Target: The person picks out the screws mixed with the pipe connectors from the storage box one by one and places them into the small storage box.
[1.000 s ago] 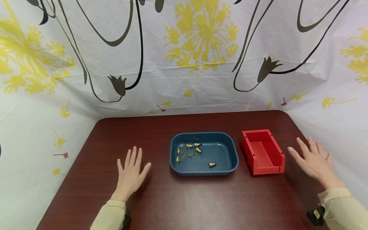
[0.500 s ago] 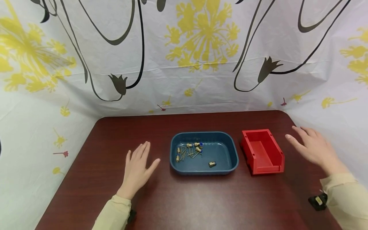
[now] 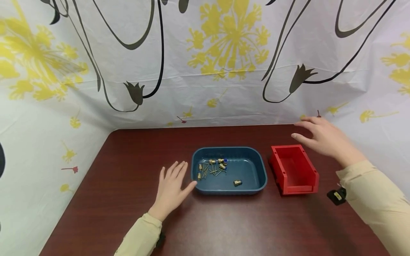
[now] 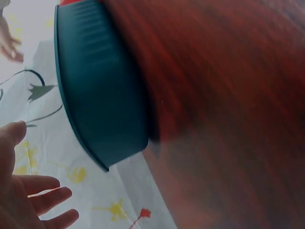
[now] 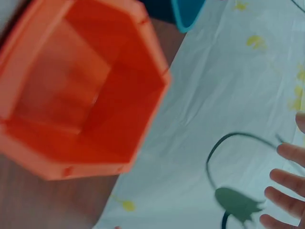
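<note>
A blue tray (image 3: pixel 250 191) lies on the table, holding several brass fittings (image 3: pixel 237 182) and a cluster of thin metal pins (image 3: pixel 205 173), mostly in its left half. My left hand (image 3: pixel 171 190), fingers spread and holding nothing, is at the tray's left side, its thumb near the rim. To the tray's right stands a red bin (image 3: pixel 299 189) with nothing in it. Above and behind the bin's right side hovers my right hand (image 3: pixel 326 138), fingers loosely extended and holding nothing. In the right wrist view its fingertips (image 5: pixel 286 179) show at the right edge, apart from the bin.
The dark red wooden table (image 3: pixel 243 224) has rounded far corners. A white cloth (image 3: pixel 179 71) with yellow and grey flowers hangs behind it and along both sides. A black wrist device (image 3: pixel 337 195) sits beneath the right sleeve.
My left hand has moved right, up to the tray's left side. My right hand has risen and swung left to above the red bin. The tray and bin stay put.
</note>
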`<state>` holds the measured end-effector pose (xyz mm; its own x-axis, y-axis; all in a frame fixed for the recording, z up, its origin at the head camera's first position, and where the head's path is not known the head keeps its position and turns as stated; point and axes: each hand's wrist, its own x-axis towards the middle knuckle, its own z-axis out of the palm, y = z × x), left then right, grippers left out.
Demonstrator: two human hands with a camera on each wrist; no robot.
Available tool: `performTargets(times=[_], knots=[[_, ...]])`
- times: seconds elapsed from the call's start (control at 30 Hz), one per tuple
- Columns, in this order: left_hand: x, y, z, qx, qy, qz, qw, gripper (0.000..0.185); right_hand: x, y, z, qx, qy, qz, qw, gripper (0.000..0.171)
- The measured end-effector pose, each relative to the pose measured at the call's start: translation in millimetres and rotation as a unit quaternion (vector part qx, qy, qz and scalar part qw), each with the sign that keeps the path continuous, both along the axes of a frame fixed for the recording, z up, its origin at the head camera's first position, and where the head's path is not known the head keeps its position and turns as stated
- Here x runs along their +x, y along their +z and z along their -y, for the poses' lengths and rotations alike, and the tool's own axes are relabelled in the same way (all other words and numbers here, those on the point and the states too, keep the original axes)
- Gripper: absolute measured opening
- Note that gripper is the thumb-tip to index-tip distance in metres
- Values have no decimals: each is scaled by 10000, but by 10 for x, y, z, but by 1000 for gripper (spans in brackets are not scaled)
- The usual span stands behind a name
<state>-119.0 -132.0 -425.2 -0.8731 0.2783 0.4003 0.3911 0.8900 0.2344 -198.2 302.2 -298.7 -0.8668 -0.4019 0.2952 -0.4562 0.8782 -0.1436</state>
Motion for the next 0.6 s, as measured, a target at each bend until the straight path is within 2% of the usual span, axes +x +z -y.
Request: performTargets(times=[0.27, 0.4, 0.6], knots=[[-10, -101, -93, -70, -166, -187, 9997, 66, -170, 115, 406, 273, 551, -410, 9973, 34], [-10, -123, -114, -160, -173, -120, 9997, 65, -259, 86, 579, 312, 901, -615, 9935, 26], [2, -153, -140, -253, -161, -23, 9995, 63, -363, -4, 829, 420, 1307, -473, 9894, 23]])
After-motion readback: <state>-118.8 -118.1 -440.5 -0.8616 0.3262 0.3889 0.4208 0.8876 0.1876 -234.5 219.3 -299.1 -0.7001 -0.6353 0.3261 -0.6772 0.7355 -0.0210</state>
